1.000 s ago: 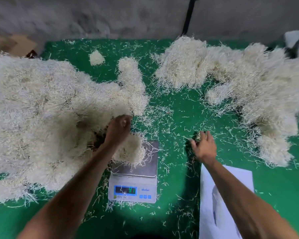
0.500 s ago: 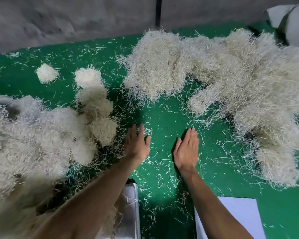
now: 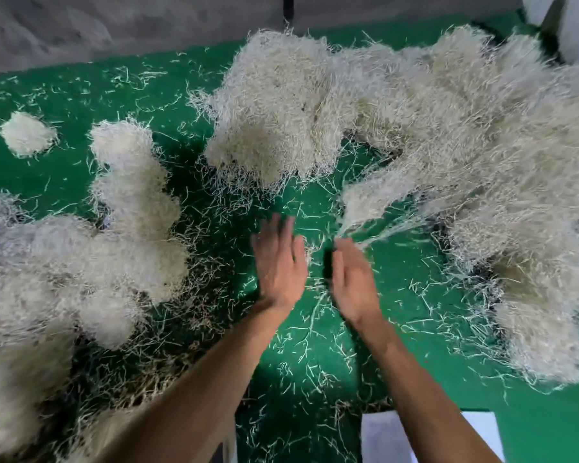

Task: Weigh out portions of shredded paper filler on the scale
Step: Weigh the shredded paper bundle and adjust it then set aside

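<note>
Both the left hand (image 3: 279, 262) and right hand (image 3: 353, 282) lie flat-fingered, holding nothing, while the shredded paper pile (image 3: 432, 135) stretches crosswise just beyond their fingertips.

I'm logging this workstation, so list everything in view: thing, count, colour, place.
large filler heap: one, cream, far right, across the table.
left filler heap: one, cream, left side.
small filler clump: one, cream, far left, apart from the heaps.
loose shreds: many, pale, scattered mid-table.
table cover: one, green, under everything.
white sheet: one, bottom edge, partly under the right forearm.
wall: grey, behind the table.
left hand: flat, fingers straight, centre.
right hand: fingers straight, blurred, beside the left hand.
</note>
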Tool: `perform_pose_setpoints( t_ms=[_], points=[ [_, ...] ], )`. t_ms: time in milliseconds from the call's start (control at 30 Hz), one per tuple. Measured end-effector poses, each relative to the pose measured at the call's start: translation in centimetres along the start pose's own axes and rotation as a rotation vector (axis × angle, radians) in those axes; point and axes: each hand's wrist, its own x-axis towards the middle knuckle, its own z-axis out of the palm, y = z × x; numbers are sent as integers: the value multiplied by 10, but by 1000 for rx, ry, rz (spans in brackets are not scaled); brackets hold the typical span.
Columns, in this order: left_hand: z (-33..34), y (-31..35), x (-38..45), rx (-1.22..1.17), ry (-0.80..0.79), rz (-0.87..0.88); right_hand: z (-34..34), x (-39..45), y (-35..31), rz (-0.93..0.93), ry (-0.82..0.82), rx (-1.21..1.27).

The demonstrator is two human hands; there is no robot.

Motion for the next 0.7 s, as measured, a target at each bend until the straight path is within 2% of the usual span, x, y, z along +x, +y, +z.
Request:
perform_pose_setpoints(
  t_ms=[67, 100, 167, 200, 267, 300, 333, 367, 433, 467, 500, 533, 600, 667, 700],
  points=[
    [-4, -7, 6, 72, -45, -183, -5, -21, -3, -146, -82, 41],
    [-5, -6, 4, 34, -97, -171, -11, -23, 2, -174, -35, 35],
    [-2, 3, -14, -81, -247, 28, -25, -19, 20, -70, 216, -62],
    [-1, 10, -29, -116, -359, 167, -33, -15, 29, 72, 320, -132],
    [2, 20, -56, -124, -530, 397, -41, -8, 39, 352, 376, -237],
    [4, 20, -64, -132, -517, 447, -36, -9, 38, 397, 330, -223],
    [4, 18, -65, -146, -438, 430, -28, -12, 31, 368, 258, -146],
    [4, 16, -62, -148, -312, 341, -18, -18, 21, 298, 150, -48],
    [-2, 7, -42, -76, -88, 66, 5, -39, 0, 95, -120, 26],
    [-7, -3, -31, -21, -49, -54, 13, -51, -8, -21, -228, 18],
    [-11, -14, -20, 28, -54, -143, 15, -61, -13, -97, -267, 25],
    [-14, -27, -11, 73, -64, -196, 11, -67, -12, -131, -225, 34],
    [-19, -48, -3, 136, -79, -272, -3, -68, 1, -93, 54, -21],
    [-19, -49, -11, 175, -105, -306, -22, -59, 24, 126, 311, -175],
    [-16, -40, -20, 183, -118, -259, -30, -55, 33, 292, 351, -249]
  ],
)
